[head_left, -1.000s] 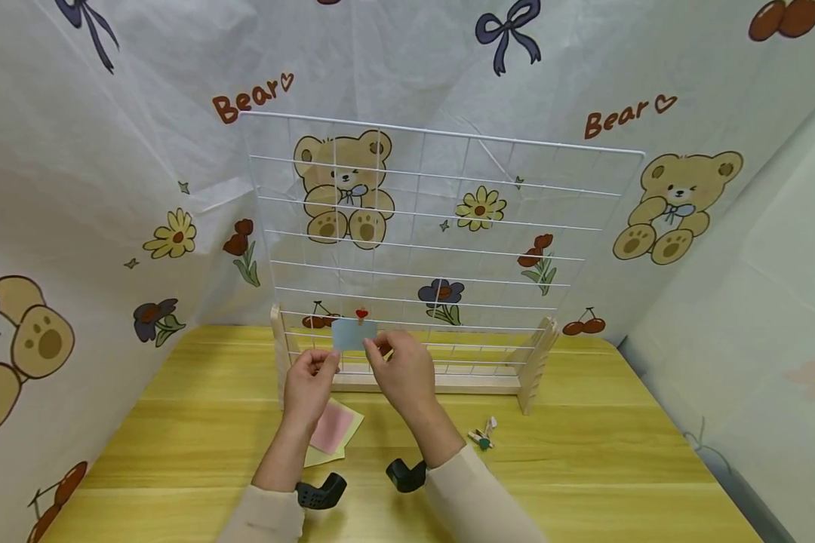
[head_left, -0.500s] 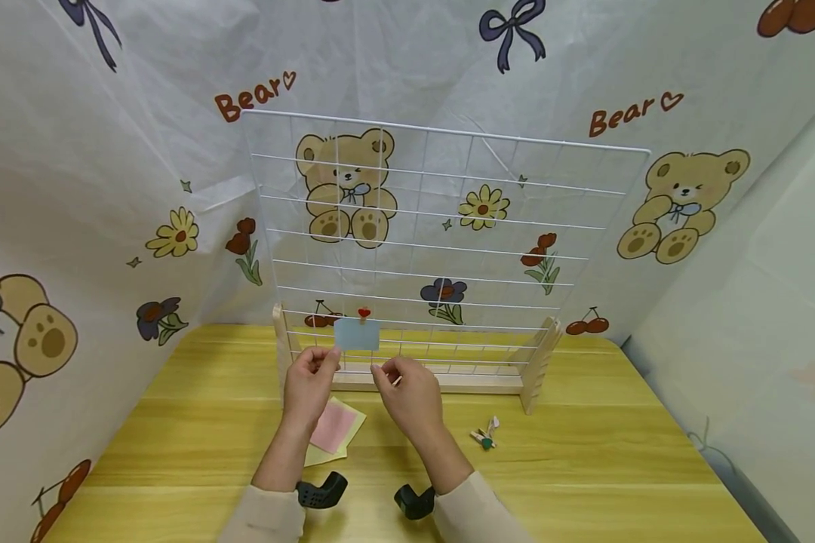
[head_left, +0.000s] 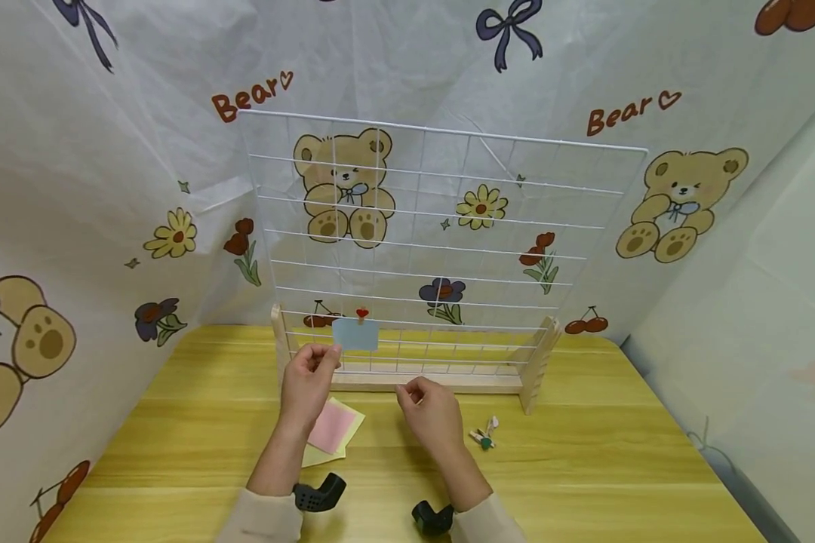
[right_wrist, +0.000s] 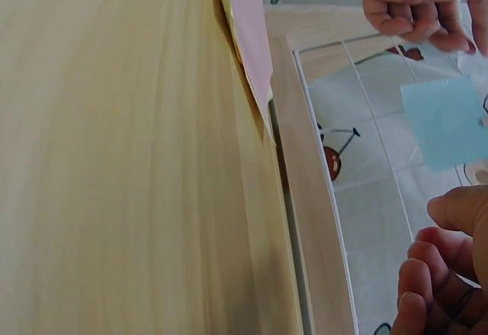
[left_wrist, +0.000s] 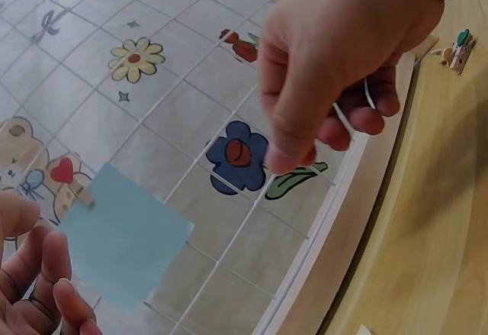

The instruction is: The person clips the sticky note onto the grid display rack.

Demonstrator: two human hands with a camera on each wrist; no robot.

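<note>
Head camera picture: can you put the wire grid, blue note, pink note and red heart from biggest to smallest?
1. wire grid
2. blue note and pink note: too alike to rank
3. red heart

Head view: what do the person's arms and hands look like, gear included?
The sleeves are cream and plain, ending partway up the forearms. A black, bent device sits by each sleeve's end. Both hands are bare, without gloves.

Left lettering (head_left: 244,99): I read "Bear" and a heart (head_left: 286,81), printed on the white backdrop sheet (head_left: 394,60).
Right lettering (head_left: 616,117): "Bear" and another heart (head_left: 668,99), same sheet.
</note>
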